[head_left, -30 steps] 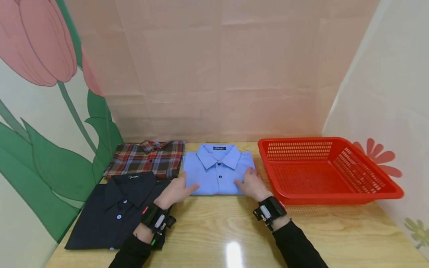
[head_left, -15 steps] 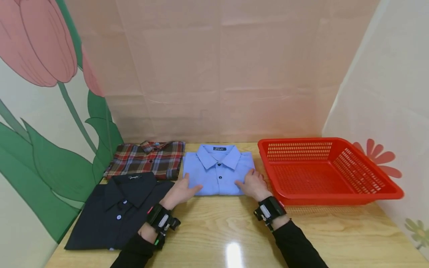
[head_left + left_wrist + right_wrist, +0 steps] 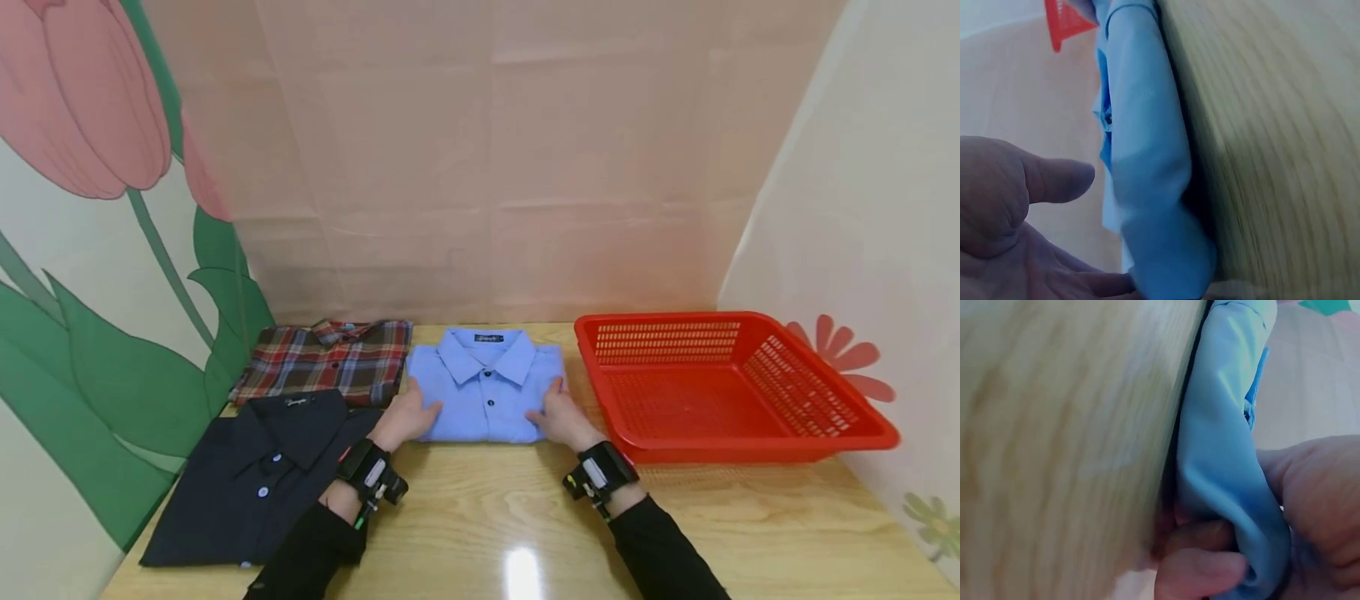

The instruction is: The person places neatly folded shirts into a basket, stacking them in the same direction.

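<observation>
The folded blue shirt [image 3: 467, 410] looks light and floppy, best held by its left and right sides, where the right hand [image 3: 567, 419] grips and the left hand [image 3: 406, 416] touches, thumb wide.

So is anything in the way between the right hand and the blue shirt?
Nothing that I can see: the right hand is gripping the side edge of the blue shirt. The red basket sits farther right, not between them.

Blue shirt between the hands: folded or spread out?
Folded: the blue shirt forms a compact rectangle, and both wrist views show its near edge as a rounded fold.
</observation>
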`<state>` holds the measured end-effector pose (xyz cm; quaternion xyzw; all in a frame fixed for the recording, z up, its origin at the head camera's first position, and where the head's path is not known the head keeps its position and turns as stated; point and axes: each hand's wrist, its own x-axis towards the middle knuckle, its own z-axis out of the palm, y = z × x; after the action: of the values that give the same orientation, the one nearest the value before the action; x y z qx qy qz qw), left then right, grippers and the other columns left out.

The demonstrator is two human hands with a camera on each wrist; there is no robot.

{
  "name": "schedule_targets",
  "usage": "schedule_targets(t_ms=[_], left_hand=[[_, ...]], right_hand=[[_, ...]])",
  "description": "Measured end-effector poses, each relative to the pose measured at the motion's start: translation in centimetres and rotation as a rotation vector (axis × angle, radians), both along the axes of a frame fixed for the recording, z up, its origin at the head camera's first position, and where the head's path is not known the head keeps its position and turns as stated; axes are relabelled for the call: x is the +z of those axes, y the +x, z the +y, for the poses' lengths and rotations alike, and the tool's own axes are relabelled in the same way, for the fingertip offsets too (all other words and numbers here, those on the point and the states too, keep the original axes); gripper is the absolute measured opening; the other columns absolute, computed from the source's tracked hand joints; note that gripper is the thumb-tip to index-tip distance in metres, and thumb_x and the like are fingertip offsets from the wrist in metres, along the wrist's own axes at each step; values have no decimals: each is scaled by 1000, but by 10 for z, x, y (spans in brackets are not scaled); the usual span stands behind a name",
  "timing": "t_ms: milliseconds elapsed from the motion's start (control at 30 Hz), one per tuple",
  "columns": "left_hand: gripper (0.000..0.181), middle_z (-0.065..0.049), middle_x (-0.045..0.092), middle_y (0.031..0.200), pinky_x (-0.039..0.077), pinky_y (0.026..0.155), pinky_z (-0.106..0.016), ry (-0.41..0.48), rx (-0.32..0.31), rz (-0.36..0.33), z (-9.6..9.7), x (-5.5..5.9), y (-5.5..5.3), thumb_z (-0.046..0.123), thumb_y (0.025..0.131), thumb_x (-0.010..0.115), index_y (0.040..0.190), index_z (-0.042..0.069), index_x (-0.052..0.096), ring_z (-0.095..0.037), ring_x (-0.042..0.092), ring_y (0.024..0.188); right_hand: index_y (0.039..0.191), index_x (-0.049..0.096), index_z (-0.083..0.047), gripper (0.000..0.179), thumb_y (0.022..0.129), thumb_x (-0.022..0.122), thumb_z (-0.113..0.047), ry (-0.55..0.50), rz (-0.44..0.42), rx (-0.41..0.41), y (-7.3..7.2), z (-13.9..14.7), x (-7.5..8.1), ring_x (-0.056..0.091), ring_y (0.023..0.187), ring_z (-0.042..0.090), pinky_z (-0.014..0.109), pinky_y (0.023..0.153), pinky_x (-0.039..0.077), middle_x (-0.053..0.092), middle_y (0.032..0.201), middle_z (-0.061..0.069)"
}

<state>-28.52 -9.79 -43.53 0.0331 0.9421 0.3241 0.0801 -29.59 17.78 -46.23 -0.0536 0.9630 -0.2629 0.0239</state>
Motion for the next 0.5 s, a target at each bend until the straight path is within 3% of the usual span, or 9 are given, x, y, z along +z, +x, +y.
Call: schedule_targets(t_ms=[133,267,367,500], left_hand=[[80,-37,38,145,38,110,-48,14,32,28,3,-3,-6,30,99,51,149,-17,11,-44,45,133],[82,-39,36,145,37,111,-47,100,68,40,8,-6,-10,27,99,52,148,-19,6,-44,43,133],[85,-38,30,150,33,114,-48,238,116,6,12,-8,-13,26,98,53,148,-19,1,-43,36,138],[82,-32,23,155,28,117,-50,458,191,-69,16,-8,-16,26,98,55,150,-15,8,-42,27,143]], right_hand=[[141,-6,28,94,94,63,-15,-99,-31,-4,-2,0,-2,36,135,48,53,115,28,15,147,47],[142,-9,25,95,96,62,-17,-142,-81,-24,-3,0,-3,34,138,46,52,117,25,13,151,43],[144,-10,22,95,96,61,-18,-160,-113,-43,-4,0,-3,29,141,45,53,117,22,12,153,40],[146,-11,19,95,95,62,-15,-228,-136,-78,-6,-1,-4,24,143,45,53,118,19,8,155,38]])
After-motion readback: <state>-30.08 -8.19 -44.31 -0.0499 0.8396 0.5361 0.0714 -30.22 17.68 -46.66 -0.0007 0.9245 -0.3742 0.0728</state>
